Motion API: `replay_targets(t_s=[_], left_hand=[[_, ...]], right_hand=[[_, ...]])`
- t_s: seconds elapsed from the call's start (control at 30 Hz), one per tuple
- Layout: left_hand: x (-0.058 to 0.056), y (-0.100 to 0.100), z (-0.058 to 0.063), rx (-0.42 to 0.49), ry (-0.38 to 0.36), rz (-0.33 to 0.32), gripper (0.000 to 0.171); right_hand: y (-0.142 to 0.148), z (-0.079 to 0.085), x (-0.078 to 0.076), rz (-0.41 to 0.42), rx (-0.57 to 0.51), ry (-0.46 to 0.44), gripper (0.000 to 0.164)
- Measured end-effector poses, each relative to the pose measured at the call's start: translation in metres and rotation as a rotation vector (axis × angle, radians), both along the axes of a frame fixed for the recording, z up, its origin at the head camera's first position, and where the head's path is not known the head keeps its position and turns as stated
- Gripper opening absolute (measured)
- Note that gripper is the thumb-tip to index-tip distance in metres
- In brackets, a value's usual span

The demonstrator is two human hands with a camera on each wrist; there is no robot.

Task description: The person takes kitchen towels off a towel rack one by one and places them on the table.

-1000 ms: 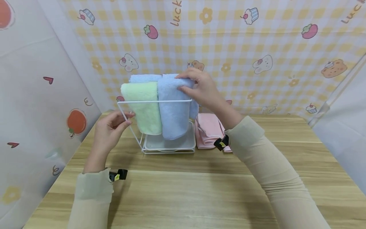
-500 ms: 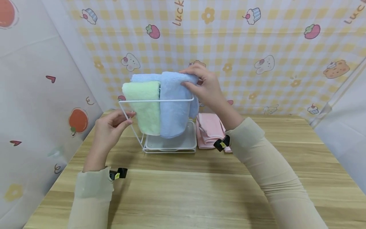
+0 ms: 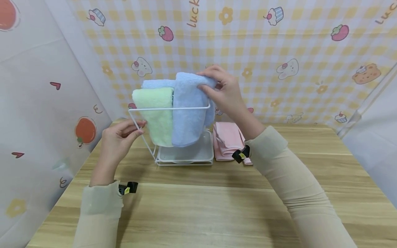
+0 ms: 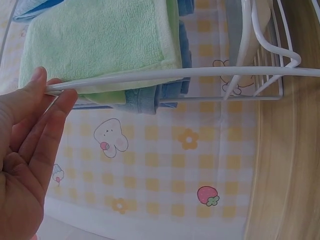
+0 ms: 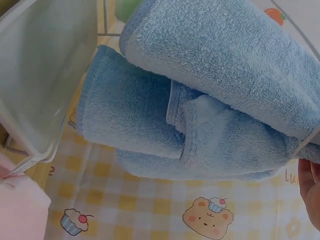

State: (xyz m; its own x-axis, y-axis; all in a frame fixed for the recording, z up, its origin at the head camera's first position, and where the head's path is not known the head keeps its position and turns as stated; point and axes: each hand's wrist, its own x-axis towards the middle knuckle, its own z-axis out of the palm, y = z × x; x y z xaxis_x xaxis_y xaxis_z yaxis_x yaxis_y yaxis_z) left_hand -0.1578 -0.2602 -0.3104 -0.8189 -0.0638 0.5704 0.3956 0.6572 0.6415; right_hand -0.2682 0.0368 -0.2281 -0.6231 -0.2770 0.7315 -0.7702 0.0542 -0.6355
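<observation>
A white wire rack (image 3: 152,110) stands on the table with folded towels hung over its top rails. My left hand (image 3: 119,139) pinches the rack's left side wire between thumb and fingers, as the left wrist view also shows. A light green towel (image 3: 159,124) hangs at the front left. Beside it hangs a light blue towel (image 3: 188,117), its top standing higher than the green one's. My right hand (image 3: 225,90) pinches this blue towel by its upper right fold. Behind the green towel shows another blue towel (image 3: 157,83).
A shallow pale tray (image 3: 201,151) sits in the rack's base. Folded pink cloth (image 3: 229,139) lies on the wooden table (image 3: 192,213) just right of the rack. A yellow checked backdrop (image 3: 245,44) rises close behind.
My right hand has moved up and slightly right, raising the front blue towel's top and lower edge. My left hand keeps its hold on the rack.
</observation>
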Motion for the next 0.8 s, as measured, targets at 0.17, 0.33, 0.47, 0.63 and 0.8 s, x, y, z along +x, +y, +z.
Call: replay_targets(t_s=[0.17,0.33,0.47,0.63,0.8], left_hand=[[0.0,0.001,0.0,0.001,-0.016,0.002,0.022],[-0.001,0.001,0.001,-0.008,-0.005,0.007,0.021],[-0.001,0.002,0.002,-0.026,0.012,0.015,0.022],[0.0,0.002,0.002,-0.035,0.019,0.016,0.022],[0.0,0.002,0.002,-0.058,0.041,0.008,0.022]], right_hand=[[0.001,-0.001,0.0,0.005,-0.062,0.045,0.021],[-0.001,0.002,-0.002,0.008,-0.145,0.056,0.022],[-0.001,0.007,-0.002,0.012,-0.178,0.059,0.022],[0.0,0.01,-0.001,0.004,-0.2,0.073,0.023],[0.001,0.012,0.0,-0.027,-0.232,0.089,0.022]])
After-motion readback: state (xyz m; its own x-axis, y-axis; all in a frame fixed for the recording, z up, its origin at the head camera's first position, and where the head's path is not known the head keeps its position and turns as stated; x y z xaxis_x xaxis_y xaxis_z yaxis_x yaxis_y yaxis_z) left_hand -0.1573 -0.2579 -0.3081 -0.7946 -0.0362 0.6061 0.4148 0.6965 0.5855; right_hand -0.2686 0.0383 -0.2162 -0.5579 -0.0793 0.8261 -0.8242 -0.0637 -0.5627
